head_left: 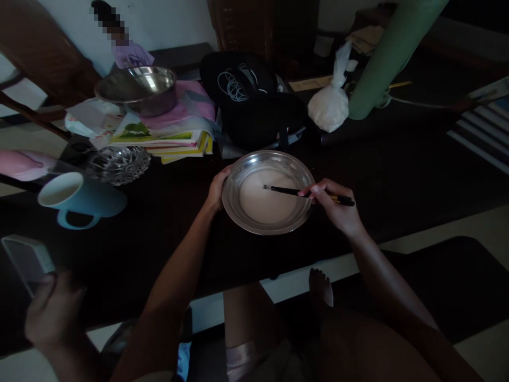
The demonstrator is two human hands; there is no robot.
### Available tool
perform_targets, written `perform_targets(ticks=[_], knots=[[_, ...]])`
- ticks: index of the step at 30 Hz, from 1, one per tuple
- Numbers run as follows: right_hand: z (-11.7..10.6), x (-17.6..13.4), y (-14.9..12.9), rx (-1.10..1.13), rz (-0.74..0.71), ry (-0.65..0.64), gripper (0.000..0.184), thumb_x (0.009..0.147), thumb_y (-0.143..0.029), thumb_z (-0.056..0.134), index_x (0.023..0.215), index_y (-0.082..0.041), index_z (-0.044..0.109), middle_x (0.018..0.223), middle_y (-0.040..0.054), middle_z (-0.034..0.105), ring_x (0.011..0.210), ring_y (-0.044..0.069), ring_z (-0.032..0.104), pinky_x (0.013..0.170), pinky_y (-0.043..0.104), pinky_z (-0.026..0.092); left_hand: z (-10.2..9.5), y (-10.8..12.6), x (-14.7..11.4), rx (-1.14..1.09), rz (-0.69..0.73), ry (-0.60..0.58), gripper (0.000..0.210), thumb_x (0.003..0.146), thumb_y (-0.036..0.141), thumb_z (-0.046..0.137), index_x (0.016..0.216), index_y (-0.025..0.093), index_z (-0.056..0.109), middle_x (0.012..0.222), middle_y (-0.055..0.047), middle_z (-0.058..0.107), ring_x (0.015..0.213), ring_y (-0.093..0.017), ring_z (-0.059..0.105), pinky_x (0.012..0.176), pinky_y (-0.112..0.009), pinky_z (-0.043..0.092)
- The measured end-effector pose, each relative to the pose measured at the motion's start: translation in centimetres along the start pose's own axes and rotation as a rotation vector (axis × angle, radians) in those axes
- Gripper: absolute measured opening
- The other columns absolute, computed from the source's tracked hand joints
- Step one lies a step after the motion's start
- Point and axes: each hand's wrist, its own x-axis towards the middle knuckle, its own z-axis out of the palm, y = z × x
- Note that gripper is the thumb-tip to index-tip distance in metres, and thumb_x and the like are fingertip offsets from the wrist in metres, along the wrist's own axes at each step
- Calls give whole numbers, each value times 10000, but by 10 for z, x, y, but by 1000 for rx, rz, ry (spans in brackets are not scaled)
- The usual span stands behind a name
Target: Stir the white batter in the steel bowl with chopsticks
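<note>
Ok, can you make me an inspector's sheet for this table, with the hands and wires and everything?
Surface: dark table, dimly lit.
Things in use: bowl with pale liquid; chopsticks over it, whether the tips touch is unclear.
Clutter: mug, glass dish, books, basin, black case, knotted bag, green tube.
Left hand: on the bowl's left side.
Right hand: holds the chopsticks.
Cables: white cable, coiled at the case.
Surroundings: another person's hand, blurred, holds a flat device at lower left; someone in purple at the back.
</note>
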Motion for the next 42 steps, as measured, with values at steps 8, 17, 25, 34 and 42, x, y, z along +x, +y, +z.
perform_targets(ticks=[8,17,25,34,42], knots=[[-30,-10,-21,26,39,160,442,940,-393,573,539,-208,581,631,16,719,597,139,652,525,268,460,-2,-1,1,22,2,-3,312,804,395,585,1000,197,726,1015,-55,757,1106,-276,654,968,-382,510],[-4,-13,-11,24,8,-82,390,944,-428,566,616,-223,623,750,12,770,734,166,705,712,319,509,2,4,-2,9,6,-5,291,812,377,577,983,182,709,1005,-58,752,1097,-269,657,984,-384,501],[8,0,4,-249,-139,5,374,961,-464,531,672,-251,638,823,-12,786,804,185,658,881,408,410,4,6,-3,-25,-25,32,254,816,328,569,967,180,708,975,-44,754,1111,-268,653,1015,-382,488],[-28,-11,-15,-150,-19,197,438,942,-448,563,563,-231,593,701,8,752,708,192,691,811,386,477,0,0,1,1,-26,13,296,809,368,565,989,188,717,1011,-61,754,1115,-280,654,977,-397,513],[-11,-16,-16,-49,-6,-14,421,952,-436,556,590,-230,615,720,3,770,713,175,712,789,349,499,1,2,-1,16,-11,24,296,803,395,589,973,190,718,993,-51,757,1101,-277,655,987,-391,500]])
